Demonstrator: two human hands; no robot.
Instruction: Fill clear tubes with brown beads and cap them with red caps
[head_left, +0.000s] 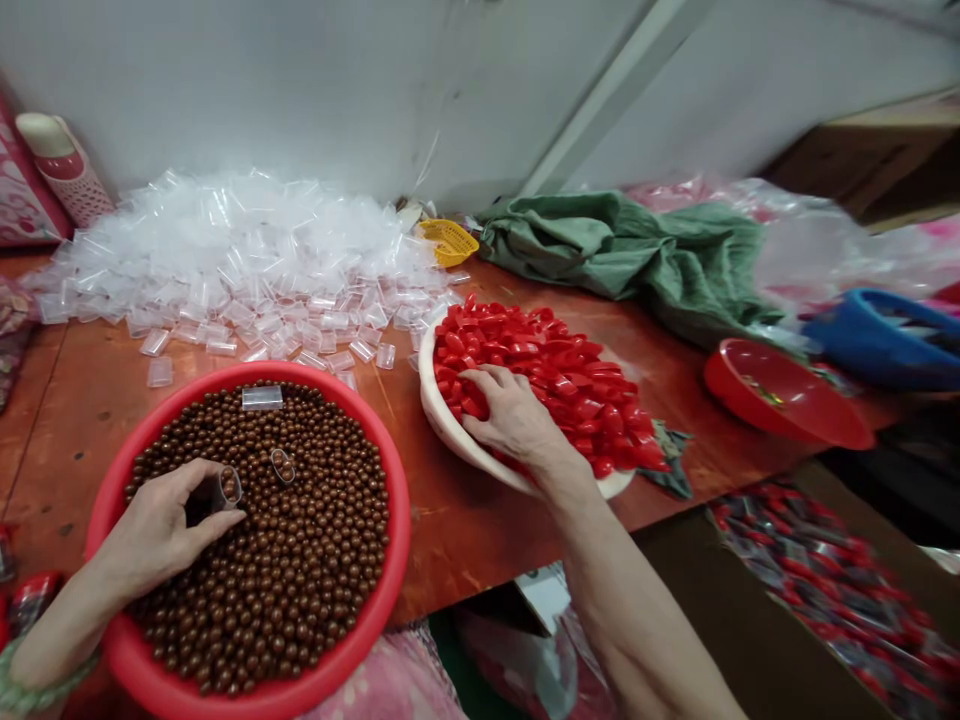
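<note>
My left hand [176, 515] is above the red basin [397, 520] of small brown balls [300, 570], pinching a short clear plastic tube [230, 485] with brown balls inside. Two more clear tubes lie on the balls: one on its side [262, 398] near the far rim, the other with its open end up [283, 466] near the middle. My right hand [517, 415] reaches into a white bowl [442, 425] heaped with glossy red plastic caps [555, 360]. Its thumb and fingers curl round a red cap [472, 402] at the left of the heap.
Behind the basin lies a big pile of clear tubes [247, 250], with a yellow basket [448, 242] beside it. Green cloth [622, 240], a red bowl [787, 395] and a blue basin [885, 340] stand rightward. Below the table edge, a box holds red-capped pieces [832, 590].
</note>
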